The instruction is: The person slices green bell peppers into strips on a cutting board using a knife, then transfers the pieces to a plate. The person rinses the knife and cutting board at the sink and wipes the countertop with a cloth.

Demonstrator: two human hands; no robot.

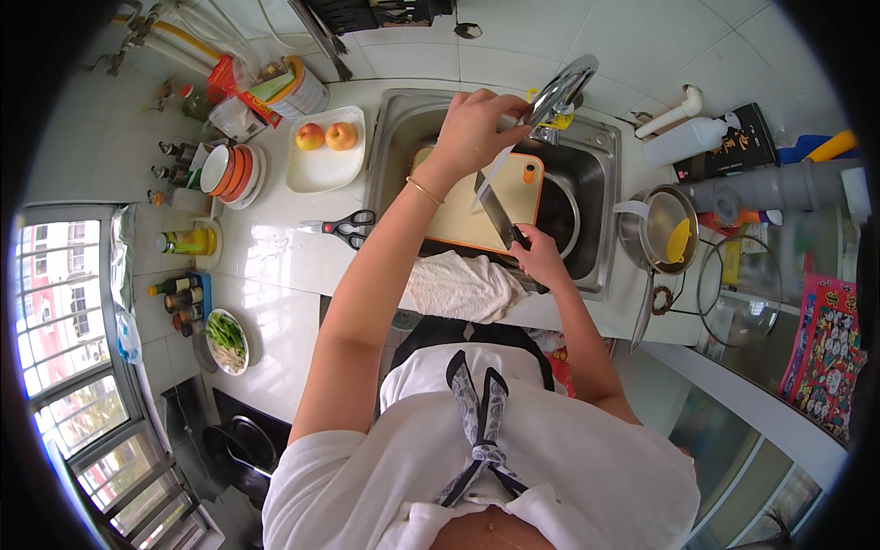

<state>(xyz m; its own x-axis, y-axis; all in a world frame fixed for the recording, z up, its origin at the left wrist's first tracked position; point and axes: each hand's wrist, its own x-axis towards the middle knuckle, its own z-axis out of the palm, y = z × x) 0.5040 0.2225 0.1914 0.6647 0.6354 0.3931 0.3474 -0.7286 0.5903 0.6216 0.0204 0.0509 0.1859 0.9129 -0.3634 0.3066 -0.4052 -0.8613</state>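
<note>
My left hand (481, 127) reaches up to the chrome faucet (560, 89), its fingers at the spout, with a stream of water falling below. My right hand (540, 256) grips the black handle of a kitchen knife (496, 210). The knife's blade lies over a beige cutting board (454, 223) with an orange rim, under the water. The board rests across the stainless steel sink (605, 206), and a round pan or lid shows partly beneath it. A white cloth (464, 285) lies on the sink's front edge.
Left of the sink are a white tray (323, 172) with two apples (311, 136) and black-handled scissors (344, 225). A plate of cut green vegetables (225, 333) stands farther left. On the right are a saucepan (627, 237) with strainers in it and a glass lid (739, 316).
</note>
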